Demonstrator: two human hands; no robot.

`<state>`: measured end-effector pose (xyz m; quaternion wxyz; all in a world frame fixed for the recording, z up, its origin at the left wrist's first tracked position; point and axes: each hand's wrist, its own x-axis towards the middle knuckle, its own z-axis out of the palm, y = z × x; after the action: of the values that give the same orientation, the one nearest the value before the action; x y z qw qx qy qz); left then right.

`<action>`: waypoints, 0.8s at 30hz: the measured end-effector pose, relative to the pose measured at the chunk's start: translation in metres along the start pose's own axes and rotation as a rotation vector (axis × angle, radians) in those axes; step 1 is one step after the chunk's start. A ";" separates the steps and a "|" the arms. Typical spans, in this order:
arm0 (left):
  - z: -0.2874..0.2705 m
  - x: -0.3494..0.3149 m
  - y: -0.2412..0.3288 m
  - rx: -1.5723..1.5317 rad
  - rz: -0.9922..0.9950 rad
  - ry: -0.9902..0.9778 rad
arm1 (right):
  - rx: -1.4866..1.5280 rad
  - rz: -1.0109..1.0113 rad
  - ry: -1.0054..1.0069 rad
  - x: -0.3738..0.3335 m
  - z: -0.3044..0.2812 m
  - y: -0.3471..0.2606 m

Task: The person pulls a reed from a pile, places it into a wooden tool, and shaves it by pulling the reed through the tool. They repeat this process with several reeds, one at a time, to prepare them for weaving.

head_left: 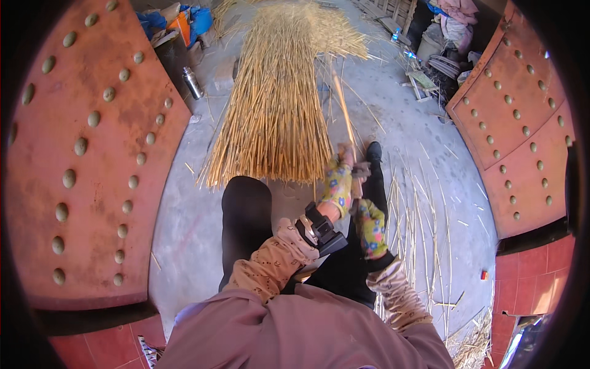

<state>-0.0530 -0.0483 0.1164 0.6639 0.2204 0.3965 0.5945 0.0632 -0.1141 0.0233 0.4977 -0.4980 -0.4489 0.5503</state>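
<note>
My left hand (339, 183), in a flowered yellow-green glove with bare fingertips, is closed around a thin tan reed stalk (342, 104) that slants up and away over the floor. A grey-brown cloth-like piece (361, 171) lies beside its fingers, slightly blurred. Closer to me and to the right, my right hand (371, 229) wears a matching glove. Its fingers are curled around something I cannot make out, just below the cloth-like piece. Left of the hands spreads a large fan-shaped layer of reed stalks (276, 117), its cut ends toward me.
Studded red doors (92, 160) flank both sides. Loose stalks (424, 221) litter the grey floor (196, 234) at right. A metal flask (192, 83) stands near the left door. Sacks and clutter (445, 43) fill the back right. My legs (246, 212) straddle the work area.
</note>
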 end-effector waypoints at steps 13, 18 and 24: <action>-0.040 0.068 -0.018 -0.145 -0.082 -0.168 | -0.063 0.203 0.341 -0.195 -0.236 0.128; -0.009 0.021 -0.079 -0.107 -0.035 -0.112 | -0.668 -0.039 0.102 -0.039 -0.060 -0.023; -0.049 0.065 -0.020 -0.200 -0.035 -0.012 | -1.013 -0.179 0.224 -0.093 -0.076 -0.012</action>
<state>-0.0809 0.0020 0.0552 0.6952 0.1498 0.3350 0.6181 0.1413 -0.2058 0.0366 0.2846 -0.6917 -0.6434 0.1629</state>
